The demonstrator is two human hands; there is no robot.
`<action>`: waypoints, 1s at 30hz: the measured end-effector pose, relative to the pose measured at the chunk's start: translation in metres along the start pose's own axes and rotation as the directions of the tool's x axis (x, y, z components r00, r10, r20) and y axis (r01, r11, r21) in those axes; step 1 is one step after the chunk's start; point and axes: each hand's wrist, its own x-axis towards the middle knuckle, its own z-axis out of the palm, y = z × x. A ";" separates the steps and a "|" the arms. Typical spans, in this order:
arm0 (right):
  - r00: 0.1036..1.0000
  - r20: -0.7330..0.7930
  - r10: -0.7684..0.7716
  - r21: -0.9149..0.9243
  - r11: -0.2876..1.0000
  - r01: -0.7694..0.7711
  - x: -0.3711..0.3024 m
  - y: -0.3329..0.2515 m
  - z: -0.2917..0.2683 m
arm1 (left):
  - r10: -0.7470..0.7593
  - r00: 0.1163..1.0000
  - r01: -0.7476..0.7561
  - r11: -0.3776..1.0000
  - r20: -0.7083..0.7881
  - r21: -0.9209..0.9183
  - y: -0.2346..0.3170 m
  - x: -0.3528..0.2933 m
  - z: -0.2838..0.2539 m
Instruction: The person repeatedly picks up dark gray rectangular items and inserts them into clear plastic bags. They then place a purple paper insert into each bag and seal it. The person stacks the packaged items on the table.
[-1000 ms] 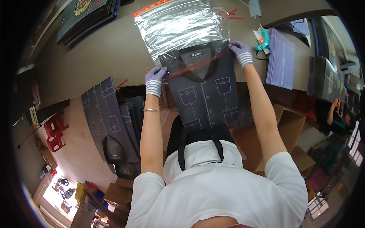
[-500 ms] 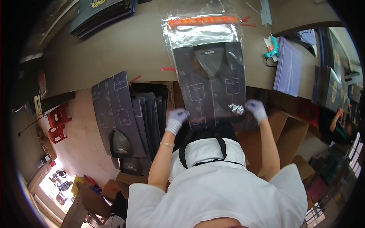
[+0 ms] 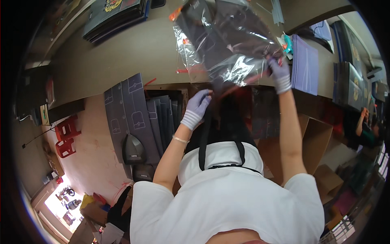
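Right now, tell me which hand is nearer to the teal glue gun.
Right. The right hand is close to the teal glue gun, just below it in the picture; the left hand is farther away, lower and well to its left.

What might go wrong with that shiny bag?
The bag might bump the glue gun, because its right edge looks very close. The right hand might nudge the purple stack just beside it. And the plastic looks wrinkled, so it might crease or tear.

Pale floor (image 3: 92, 140), bright doorway (image 3: 60, 203) perhaps
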 end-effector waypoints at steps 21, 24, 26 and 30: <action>0.860 -0.421 -0.286 -0.365 0.922 0.128 -0.141 -0.060 -0.138 | -0.155 0.982 0.185 0.644 -0.111 0.742 -0.050 0.232 -0.022; 0.816 -0.229 -0.531 -0.592 0.741 0.316 -0.140 -0.065 -0.119 | 0.085 0.963 0.141 0.649 -0.256 0.747 -0.012 0.311 -0.065; 0.727 0.113 -0.677 -0.757 0.415 0.504 -0.125 -0.073 -0.091 | 0.058 0.941 0.243 0.573 -0.334 0.783 0.030 0.356 -0.102; 0.697 0.474 -0.538 -0.724 0.213 0.657 -0.085 -0.034 0.007 | 0.281 0.892 0.230 0.392 -0.354 0.891 0.055 0.412 -0.155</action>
